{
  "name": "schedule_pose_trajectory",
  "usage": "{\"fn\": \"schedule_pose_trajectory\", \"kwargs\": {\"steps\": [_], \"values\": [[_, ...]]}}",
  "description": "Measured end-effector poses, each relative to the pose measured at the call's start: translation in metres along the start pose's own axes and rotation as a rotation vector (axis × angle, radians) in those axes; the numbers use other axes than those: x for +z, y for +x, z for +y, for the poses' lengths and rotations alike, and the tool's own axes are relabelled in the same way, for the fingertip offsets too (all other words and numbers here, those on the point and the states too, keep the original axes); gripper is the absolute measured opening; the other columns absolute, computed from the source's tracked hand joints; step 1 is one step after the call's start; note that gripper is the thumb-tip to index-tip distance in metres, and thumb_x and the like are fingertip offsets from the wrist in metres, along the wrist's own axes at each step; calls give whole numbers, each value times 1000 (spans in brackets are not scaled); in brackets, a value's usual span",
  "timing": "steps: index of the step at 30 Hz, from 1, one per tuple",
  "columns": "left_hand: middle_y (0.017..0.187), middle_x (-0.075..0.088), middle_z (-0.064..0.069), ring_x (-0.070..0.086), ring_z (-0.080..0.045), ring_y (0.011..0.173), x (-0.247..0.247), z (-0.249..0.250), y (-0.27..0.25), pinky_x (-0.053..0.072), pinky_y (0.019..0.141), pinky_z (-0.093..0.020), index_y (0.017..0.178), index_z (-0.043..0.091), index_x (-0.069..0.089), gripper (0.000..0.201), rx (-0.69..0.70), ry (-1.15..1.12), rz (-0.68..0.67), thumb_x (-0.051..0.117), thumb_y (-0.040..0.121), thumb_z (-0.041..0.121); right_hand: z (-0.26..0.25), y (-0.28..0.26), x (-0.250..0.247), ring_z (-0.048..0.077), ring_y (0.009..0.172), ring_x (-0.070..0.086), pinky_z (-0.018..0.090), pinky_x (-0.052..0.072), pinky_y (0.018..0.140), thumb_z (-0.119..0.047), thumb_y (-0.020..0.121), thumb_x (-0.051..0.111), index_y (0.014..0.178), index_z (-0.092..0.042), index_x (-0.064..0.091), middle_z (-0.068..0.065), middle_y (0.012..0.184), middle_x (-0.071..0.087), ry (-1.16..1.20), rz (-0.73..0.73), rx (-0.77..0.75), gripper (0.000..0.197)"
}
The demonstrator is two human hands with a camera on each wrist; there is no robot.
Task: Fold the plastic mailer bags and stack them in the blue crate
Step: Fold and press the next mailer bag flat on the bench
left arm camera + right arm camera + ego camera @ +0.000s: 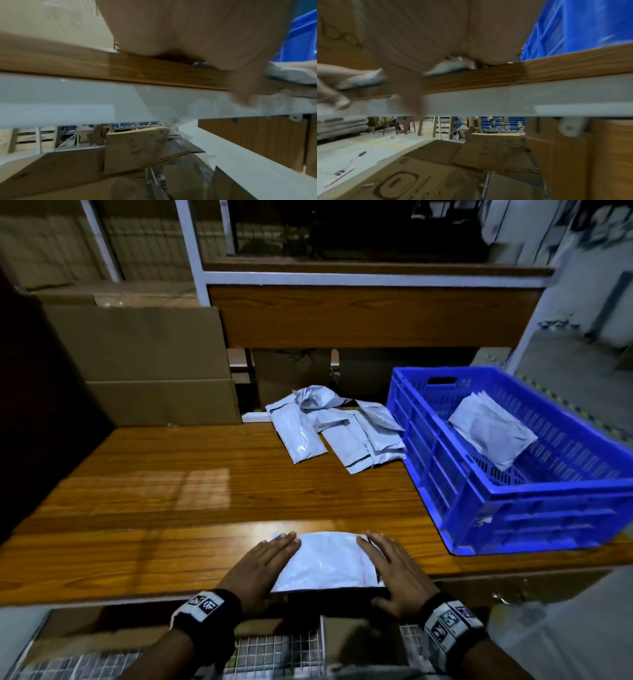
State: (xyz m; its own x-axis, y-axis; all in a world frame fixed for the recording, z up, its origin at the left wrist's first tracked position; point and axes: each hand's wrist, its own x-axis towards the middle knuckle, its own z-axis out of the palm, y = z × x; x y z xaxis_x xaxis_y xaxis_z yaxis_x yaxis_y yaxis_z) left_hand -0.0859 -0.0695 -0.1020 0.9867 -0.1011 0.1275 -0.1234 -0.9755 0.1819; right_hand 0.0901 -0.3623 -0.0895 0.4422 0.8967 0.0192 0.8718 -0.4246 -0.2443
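Pressing flat, seemingly, both hands (329,571) flank a mailer bag (325,563).

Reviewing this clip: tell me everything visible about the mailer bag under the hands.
The mailer bag is pale grey-white glossy plastic, lying flat and apparently folded at the near edge of the wooden table. The left hand presses its left side and the right hand its right side, fingers straight. A thin reddish line runs along its right edge.

You stand in dim light at a wood-grain worktop (191,494) under a white-framed shelf (342,279), with flattened cardboard boxes (147,364) leaning at its back left and a pale floor (561,642) at your right.
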Motion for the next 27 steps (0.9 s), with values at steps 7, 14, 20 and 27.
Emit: {"fn": "schedule_pose_trajectory", "kwargs": {"steps": [7, 14, 20, 27], "values": [[97, 70, 24, 66, 3, 88, -46, 21, -11, 49, 73, -16, 106, 36, 65, 21, -276, -652, 286, 57, 90, 47, 4, 2, -43, 1, 99, 65, 33, 53, 83, -32, 85, 68, 106, -44, 61, -16, 103, 71, 477, 210, 62, 25], [56, 57, 5, 51, -11, 54, -31, 19, 26, 37, 52, -26, 115, 20, 57, 41, -789, -535, 231, 67, 85, 46, 4, 34, -50, 12, 70, 56, 20, 35, 51, -52, 84, 68, 121, -21, 48, -8, 72, 52, 347, -14, 505, 53], [120, 50, -5, 49, -28, 111, -47, 27, 32, 46, 85, -37, 135, 20, 42, 62, -626, -41, 214, 58, 84, 51, -32, 31, -55, 26, 101, 56, 35, 42, 71, -53, 93, 47, 119, -18, 44, 4, 112, 58, -176, 198, 524, 44], [146, 44, -9, 35, -28, 137, -21, 45, 62, 27, 111, -38, 138, 14, 46, 59, -232, 61, 24, 23, 93, 44, -80, 75, -2, 23, 141, 34, 48, 22, 115, -51, 95, 18, 145, -21, 41, 1, 152, 40, -215, 79, 157, 62]]}}
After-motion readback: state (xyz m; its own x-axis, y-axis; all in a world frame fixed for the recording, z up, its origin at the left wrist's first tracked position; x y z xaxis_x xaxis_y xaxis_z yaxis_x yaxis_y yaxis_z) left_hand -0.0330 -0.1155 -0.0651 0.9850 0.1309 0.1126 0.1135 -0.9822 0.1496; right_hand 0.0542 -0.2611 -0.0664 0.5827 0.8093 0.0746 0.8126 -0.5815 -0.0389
